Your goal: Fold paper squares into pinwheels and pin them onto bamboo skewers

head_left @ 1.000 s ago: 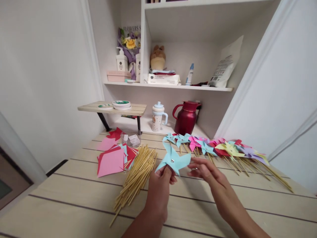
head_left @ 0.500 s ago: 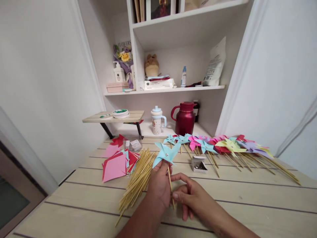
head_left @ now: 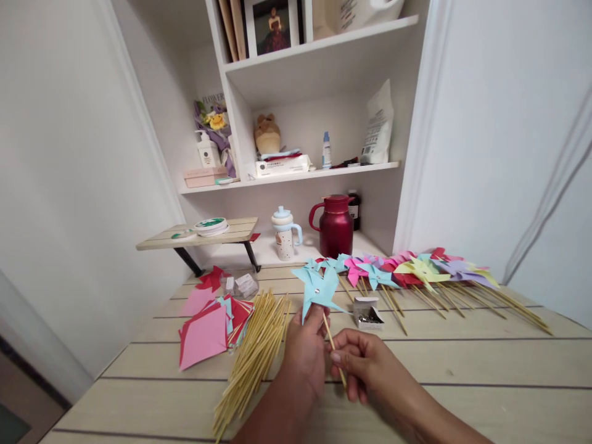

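My left hand (head_left: 305,351) is closed on a light blue paper pinwheel (head_left: 318,290), pinching it just under the silver pin at its centre. My right hand (head_left: 361,364) is closed on the pinwheel's thin wooden stick (head_left: 333,348), which slants down and to the right between the two hands. Both hands hover above the pale wooden table (head_left: 462,364), near its middle.
A pile of wooden sticks (head_left: 252,354) lies left of my hands, beside stacked pink and red paper squares (head_left: 208,324). A small open box of pins (head_left: 367,311) sits behind my hands. Finished pinwheels (head_left: 416,271) line the right back. A red jug (head_left: 335,225) and cup (head_left: 284,234) stand below the shelves.
My right hand dropped from beside the pinwheel's blades to grip the stick. The view tilted up and shifted, and the pin box came into sight.
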Available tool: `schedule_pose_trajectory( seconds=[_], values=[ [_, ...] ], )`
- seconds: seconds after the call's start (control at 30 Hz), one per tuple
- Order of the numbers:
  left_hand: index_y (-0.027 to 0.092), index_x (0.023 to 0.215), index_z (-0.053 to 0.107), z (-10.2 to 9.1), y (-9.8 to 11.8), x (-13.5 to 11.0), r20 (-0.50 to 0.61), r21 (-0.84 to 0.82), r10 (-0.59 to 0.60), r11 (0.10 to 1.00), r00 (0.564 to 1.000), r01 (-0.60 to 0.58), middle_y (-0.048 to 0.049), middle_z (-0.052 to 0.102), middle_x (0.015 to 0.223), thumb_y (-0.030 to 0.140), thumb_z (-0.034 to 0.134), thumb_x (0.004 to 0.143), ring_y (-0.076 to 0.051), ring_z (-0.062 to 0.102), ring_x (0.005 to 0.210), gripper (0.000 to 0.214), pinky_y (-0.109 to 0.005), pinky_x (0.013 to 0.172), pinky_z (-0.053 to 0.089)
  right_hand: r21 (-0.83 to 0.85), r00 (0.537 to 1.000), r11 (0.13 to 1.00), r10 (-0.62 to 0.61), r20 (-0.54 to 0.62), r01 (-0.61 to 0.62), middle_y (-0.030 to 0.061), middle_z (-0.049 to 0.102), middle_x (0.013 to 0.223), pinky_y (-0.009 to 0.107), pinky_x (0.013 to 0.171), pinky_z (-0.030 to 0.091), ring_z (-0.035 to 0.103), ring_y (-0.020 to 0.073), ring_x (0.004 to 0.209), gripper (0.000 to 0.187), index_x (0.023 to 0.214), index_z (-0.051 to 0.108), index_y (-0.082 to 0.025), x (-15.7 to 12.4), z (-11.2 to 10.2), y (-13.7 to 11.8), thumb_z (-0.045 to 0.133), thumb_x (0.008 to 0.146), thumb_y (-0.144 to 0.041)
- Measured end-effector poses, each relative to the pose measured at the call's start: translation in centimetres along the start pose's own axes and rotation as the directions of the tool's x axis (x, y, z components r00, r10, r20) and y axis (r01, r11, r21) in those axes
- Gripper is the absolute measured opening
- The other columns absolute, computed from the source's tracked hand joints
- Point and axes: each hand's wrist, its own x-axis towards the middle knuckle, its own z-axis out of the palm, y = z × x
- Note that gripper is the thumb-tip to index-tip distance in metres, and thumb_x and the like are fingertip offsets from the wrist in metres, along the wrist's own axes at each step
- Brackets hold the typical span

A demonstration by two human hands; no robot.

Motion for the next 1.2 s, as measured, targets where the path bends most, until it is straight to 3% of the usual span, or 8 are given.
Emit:
schedule_pose_trajectory(
  seconds=[0.13, 0.3, 0.4, 0.53, 0.67, 0.87, 1.03, 1.2],
  values=[
    [0.016, 0.093, 0.071, -0.7, -0.4, -0.1, 0.094, 0.075, -0.024, 0.997, 0.995, 0.017, -0.0022, 0.065, 0.080, 0.030, 0.080, 0.065, -0.012, 0.055, 0.063, 0.032, -0.022, 0.057, 0.042, -0.013, 0.999, 1.000, -0.001, -0.048, 0.000, -0.0027, 0.064, 0.060, 0.019, 0.037, 0.029, 0.051, 0.0068, 0.037, 0.042, 0.078, 0.056, -0.018, 0.6, -0.1, 0.8, 0.074, 0.067, -0.054],
    [0.019, 0.111, 0.068, -1.2, -0.4, -0.9, 0.182, 0.038, 0.026, 0.999, 0.983, -0.033, -0.0089, 0.067, 0.118, 0.027, 0.073, 0.075, -0.021, 0.061, 0.108, 0.037, -0.027, 0.082, 0.048, -0.067, 0.989, 0.996, -0.059, -0.133, 0.051, -0.0038, 0.061, 0.060, 0.021, 0.041, 0.031, 0.049, 0.0071, 0.038, 0.042, 0.077, 0.059, -0.017, 1.4, -0.7, 1.4, 0.074, 0.068, -0.055],
    [0.020, 0.112, 0.068, -1.1, -0.5, -1.1, 0.208, 0.077, 0.071, 0.993, 0.975, -0.089, -0.0092, 0.066, 0.123, 0.038, 0.074, 0.080, -0.023, 0.059, 0.115, 0.037, -0.027, 0.086, 0.047, -0.091, 0.989, 0.994, -0.070, -0.128, 0.058, -0.0035, 0.060, 0.060, 0.022, 0.043, 0.031, 0.049, 0.0076, 0.039, 0.040, 0.078, 0.061, -0.017, 1.3, -0.8, 1.4, 0.075, 0.069, -0.054],
    [0.018, 0.106, 0.071, -1.1, -0.7, -0.9, 0.163, 0.124, 0.089, 0.986, 0.983, -0.110, -0.0094, 0.069, 0.110, 0.037, 0.077, 0.076, -0.020, 0.062, 0.100, 0.036, -0.027, 0.082, 0.047, -0.102, 0.994, 0.993, -0.065, -0.086, 0.056, -0.0023, 0.061, 0.062, 0.023, 0.045, 0.033, 0.048, 0.0069, 0.041, 0.039, 0.077, 0.061, -0.016, 0.7, -0.4, 1.3, 0.074, 0.072, -0.052],
    [0.016, 0.090, 0.070, -1.6, -0.8, -0.5, 0.106, 0.109, 0.025, 0.993, 0.994, -0.036, -0.0043, 0.065, 0.084, 0.041, 0.079, 0.071, -0.014, 0.058, 0.075, 0.032, -0.023, 0.062, 0.046, -0.109, 0.998, 0.993, -0.042, -0.046, 0.037, -0.0012, 0.063, 0.063, 0.022, 0.045, 0.031, 0.048, 0.0068, 0.040, 0.041, 0.080, 0.062, -0.016, 0.4, -0.2, 1.3, 0.074, 0.072, -0.055],
    [0.018, 0.084, 0.062, -2.0, -1.6, -0.1, 0.151, 0.127, -0.059, 0.991, 0.987, 0.040, 0.0007, 0.056, 0.070, 0.050, 0.081, 0.066, -0.010, 0.049, 0.058, 0.041, -0.019, 0.045, 0.034, -0.105, 0.998, 0.993, -0.049, -0.034, 0.046, 0.0005, 0.065, 0.065, 0.023, 0.044, 0.031, 0.048, 0.0068, 0.040, 0.043, 0.076, 0.062, -0.016, 0.4, -0.2, 1.4, 0.073, 0.072, -0.057],
    [0.022, 0.114, 0.062, -2.2, -1.0, 0.0, 0.062, 0.200, 0.058, 0.977, 0.996, -0.070, -0.0070, 0.066, 0.103, 0.055, 0.077, 0.072, -0.019, 0.061, 0.092, 0.055, -0.027, 0.072, 0.048, -0.101, 0.997, 0.994, -0.047, -0.058, 0.041, -0.0014, 0.063, 0.062, 0.021, 0.044, 0.031, 0.048, 0.0064, 0.040, 0.042, 0.080, 0.062, -0.016, 0.2, -0.4, 0.6, 0.074, 0.070, -0.056],
    [0.025, 0.130, 0.055, -3.0, 1.4, 1.2, -0.102, 0.275, 0.166, 0.952, 0.981, -0.132, -0.0101, 0.057, 0.132, 0.065, 0.065, 0.079, -0.025, 0.054, 0.118, 0.065, -0.036, 0.093, 0.043, -0.124, 0.997, 0.992, -0.003, -0.082, -0.007, -0.0011, 0.064, 0.060, 0.022, 0.042, 0.032, 0.047, 0.0066, 0.038, 0.047, 0.077, 0.061, -0.017, 0.0, -0.9, -0.5, 0.077, 0.062, -0.059]
  ],
)
